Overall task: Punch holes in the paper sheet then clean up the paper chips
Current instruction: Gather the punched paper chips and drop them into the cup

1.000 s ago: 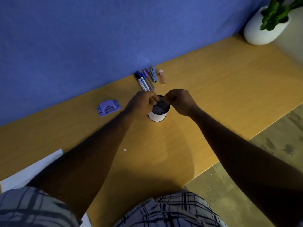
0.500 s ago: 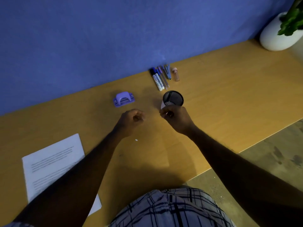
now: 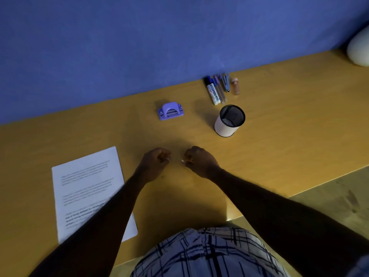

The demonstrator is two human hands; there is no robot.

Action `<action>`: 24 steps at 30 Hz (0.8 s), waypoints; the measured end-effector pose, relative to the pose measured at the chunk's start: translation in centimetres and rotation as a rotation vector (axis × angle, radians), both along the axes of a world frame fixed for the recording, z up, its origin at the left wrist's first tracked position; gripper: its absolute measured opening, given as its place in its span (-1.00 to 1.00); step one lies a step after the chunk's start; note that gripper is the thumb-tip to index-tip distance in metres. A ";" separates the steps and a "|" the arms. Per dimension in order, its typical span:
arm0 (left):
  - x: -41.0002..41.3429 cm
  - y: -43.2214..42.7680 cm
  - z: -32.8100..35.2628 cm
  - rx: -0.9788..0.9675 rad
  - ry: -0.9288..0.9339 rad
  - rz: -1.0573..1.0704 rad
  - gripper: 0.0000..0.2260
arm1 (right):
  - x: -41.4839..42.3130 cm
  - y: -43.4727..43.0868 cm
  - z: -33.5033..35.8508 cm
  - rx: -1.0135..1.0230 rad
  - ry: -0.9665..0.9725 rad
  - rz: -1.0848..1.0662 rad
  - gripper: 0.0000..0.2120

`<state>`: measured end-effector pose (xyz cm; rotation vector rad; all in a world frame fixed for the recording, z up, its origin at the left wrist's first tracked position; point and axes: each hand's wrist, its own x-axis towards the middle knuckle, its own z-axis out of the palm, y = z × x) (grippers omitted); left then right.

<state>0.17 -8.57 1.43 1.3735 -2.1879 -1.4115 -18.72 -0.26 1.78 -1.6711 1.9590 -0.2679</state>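
- the left forearm (image 3: 111,212) hides the lower right part of the paper sheet (image 3: 85,188); its print is blurred
- the white pot (image 3: 359,48), far right of the sheet, is cut by the edge

**Both fists curled at mid-frame**

Two bare forearms reach up from the lower corners and converge near the centre. The left hand (image 3: 156,163) is loosely fisted, fingers curled under; the right hand (image 3: 199,160) mirrors it, fingertips pinched together.

Bare forearms without sleeves, and plaid shorts (image 3: 207,254) in pale grey-white crossed by dark lines.
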 end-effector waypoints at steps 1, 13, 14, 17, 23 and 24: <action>0.2 0.2 0.0 0.004 0.004 0.001 -0.78 | 0.2 -0.2 -0.1 -0.001 -0.002 -0.009 -0.75; 2.0 0.8 -0.7 0.014 0.020 0.019 -0.79 | 1.5 -0.7 -0.9 0.039 0.119 -0.046 -0.83; 1.9 0.8 -0.7 0.012 0.015 0.022 -0.80 | 1.6 -0.8 -0.9 0.048 0.141 -0.029 -0.82; 1.6 1.0 -0.8 0.007 -0.004 0.026 -0.83 | 1.7 -0.9 -0.8 0.073 0.186 0.029 -0.81; 0.8 1.0 -1.0 -0.037 -0.051 0.011 -0.84 | 0.0 0.1 -0.3 0.068 0.030 -0.159 -0.84; 0.7 1.0 -1.0 -0.052 -0.065 0.006 -0.85 | -0.6 0.3 0.1 0.048 -0.029 -0.195 -0.86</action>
